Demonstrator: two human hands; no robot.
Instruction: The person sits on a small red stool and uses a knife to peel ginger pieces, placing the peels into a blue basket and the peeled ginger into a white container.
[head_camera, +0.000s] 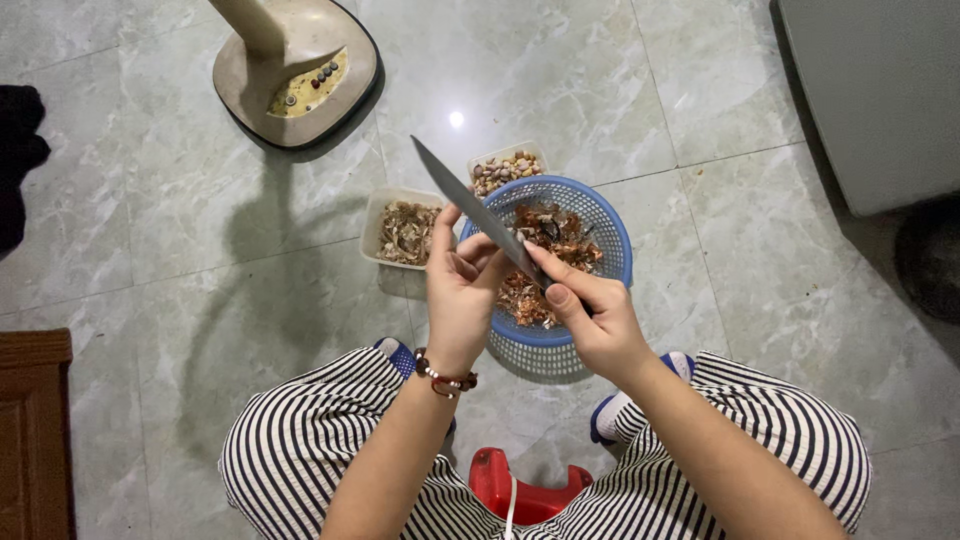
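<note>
Right hand: gripping knife, blade angled up-left.
Left hand: fingers curled against blade; what it pinches, cannot tell.
Blue basket: under both hands, holds brown husks.
Two tubs: just beyond left hand.

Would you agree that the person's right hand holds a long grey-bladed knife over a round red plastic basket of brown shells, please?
Not quite: the round plastic basket is blue, not red. The head view shows the right hand holding the long grey-bladed knife over it, with brown shells inside. The left hand pinches something small beside the blade.
</note>
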